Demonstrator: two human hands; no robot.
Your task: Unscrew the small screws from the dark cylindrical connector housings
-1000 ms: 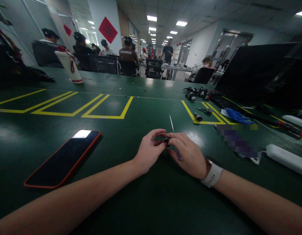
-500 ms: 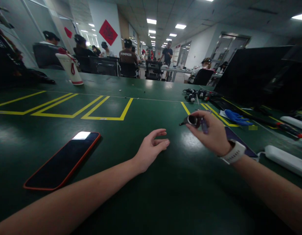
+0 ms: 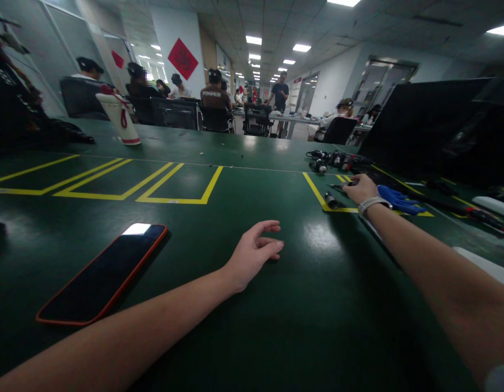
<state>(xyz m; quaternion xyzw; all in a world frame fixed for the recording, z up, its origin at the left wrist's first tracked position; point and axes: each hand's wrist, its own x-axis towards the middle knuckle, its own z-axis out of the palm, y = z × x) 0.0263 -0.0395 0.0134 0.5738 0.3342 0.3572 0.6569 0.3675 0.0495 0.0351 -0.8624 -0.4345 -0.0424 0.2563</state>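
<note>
My right hand (image 3: 361, 189) reaches to the taped area at the right, its fingers closed around a slim tool that looks like a screwdriver (image 3: 337, 187). The tool's thin end points left, and its handle is mostly hidden by the fingers. Just left of that hand, a short dark cylindrical part (image 3: 330, 200) lies inside the yellow tape outline (image 3: 315, 190), apart from the fingers. My left hand (image 3: 257, 247) rests over the middle of the green table, fingers curved and apart, holding nothing.
A phone in an orange case (image 3: 104, 275) lies at the left. A white cup (image 3: 120, 117) stands at the back. Several dark metal parts (image 3: 321, 162), a blue glove (image 3: 401, 200) and a black monitor (image 3: 423, 122) are at the right. People sit beyond the table.
My right hand has moved away and to the right, into the taped area. The dark cylindrical part it held now lies on the table. My left hand has barely moved.
</note>
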